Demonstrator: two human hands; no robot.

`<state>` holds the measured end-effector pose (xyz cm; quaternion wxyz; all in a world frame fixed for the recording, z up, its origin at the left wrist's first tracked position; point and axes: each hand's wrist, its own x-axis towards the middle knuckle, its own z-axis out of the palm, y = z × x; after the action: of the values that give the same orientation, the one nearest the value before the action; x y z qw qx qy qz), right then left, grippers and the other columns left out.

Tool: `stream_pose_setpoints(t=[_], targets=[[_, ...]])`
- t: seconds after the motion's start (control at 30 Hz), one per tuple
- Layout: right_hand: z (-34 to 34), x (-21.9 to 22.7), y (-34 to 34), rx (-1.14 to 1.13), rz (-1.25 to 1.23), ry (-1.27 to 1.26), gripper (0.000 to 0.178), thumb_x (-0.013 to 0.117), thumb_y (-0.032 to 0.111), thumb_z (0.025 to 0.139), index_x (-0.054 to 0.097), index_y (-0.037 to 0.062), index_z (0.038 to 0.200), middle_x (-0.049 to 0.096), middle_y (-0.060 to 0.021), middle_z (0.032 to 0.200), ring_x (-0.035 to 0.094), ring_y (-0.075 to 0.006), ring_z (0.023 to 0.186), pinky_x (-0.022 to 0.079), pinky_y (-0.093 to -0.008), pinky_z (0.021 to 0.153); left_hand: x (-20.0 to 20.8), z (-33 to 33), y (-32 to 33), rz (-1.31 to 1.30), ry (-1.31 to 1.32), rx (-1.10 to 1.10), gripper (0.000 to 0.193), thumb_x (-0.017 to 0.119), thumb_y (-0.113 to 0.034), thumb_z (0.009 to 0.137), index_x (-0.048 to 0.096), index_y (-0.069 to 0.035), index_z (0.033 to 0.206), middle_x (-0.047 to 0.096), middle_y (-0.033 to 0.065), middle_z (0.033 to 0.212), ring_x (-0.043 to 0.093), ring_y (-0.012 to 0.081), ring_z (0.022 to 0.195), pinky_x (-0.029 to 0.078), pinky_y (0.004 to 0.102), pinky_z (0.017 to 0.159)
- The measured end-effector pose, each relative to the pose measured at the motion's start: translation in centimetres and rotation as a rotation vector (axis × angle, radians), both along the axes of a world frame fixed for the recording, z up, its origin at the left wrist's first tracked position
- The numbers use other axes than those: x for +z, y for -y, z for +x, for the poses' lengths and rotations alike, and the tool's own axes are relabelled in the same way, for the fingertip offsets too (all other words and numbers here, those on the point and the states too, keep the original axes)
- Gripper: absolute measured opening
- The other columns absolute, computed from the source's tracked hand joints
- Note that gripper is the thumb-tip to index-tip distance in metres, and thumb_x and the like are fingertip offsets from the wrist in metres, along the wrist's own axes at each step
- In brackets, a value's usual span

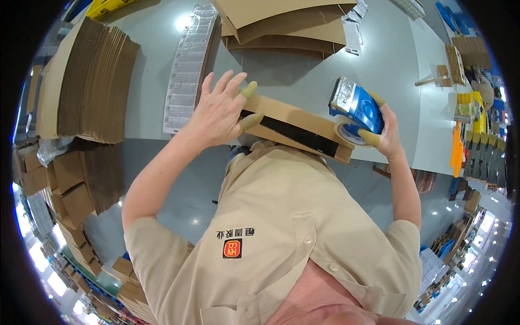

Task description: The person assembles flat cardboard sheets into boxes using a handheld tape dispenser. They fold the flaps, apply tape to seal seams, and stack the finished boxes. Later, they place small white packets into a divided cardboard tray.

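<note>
A long, narrow cardboard box (292,114) lies at the near edge of the table, a dark strip showing along its open side. At its left end is my left hand (219,111), fingers spread, with yellowish covers on the thumb and forefinger. The thumb overlaps the box end; whether it presses on it I cannot tell. My right hand (389,130) is closed around a blue tape dispenser (362,107) at the box's right end. A roll of tape (346,131) sits in the dispenser, close to the cardboard.
Flattened cardboard sheets (92,81) stand in a thick stack at the left. A long plastic-wrapped pack of labels (189,70) lies beside it. Larger folded cartons (287,27) sit at the far middle. Orange-handled tools (456,149) hang beyond the table's right edge.
</note>
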<state>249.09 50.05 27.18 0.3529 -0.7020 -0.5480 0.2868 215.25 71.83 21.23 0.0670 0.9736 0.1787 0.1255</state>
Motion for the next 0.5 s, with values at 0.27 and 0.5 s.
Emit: stream_pose_setpoints(t=[0.27, 0.5], targets=[[-0.5, -1.1, 0.9, -0.132, -0.058, 0.027, 0.083, 0.083, 0.033, 0.066, 0.053, -0.0008, 0.136, 0.066, -0.0128, 0.118, 0.063, -0.0217, 0.108, 0.048, -0.0351, 0.099, -2.2, 0.4, 0.0, -0.117, -0.113, -0.012, 0.054, 0.054, -0.047, 0.1, 0.063, -0.002, 0.128, 0.061, 0.0152, 0.126, 0.052, 0.0343, 0.12, 0.038, 0.0456, 0.103], [-3.1, 1.1, 2.1, 0.065, 0.105, 0.111, 0.083, 0.088, 0.025, 0.06, 0.057, 0.0018, 0.134, 0.068, -0.0158, 0.116, 0.068, -0.0269, 0.104, 0.053, -0.0373, 0.094, -2.6, 0.2, 0.4, -0.208, -0.052, -0.029, 0.057, 0.056, -0.047, 0.099, 0.063, 0.0, 0.129, 0.061, 0.0149, 0.129, 0.051, 0.0327, 0.125, 0.037, 0.0462, 0.107]])
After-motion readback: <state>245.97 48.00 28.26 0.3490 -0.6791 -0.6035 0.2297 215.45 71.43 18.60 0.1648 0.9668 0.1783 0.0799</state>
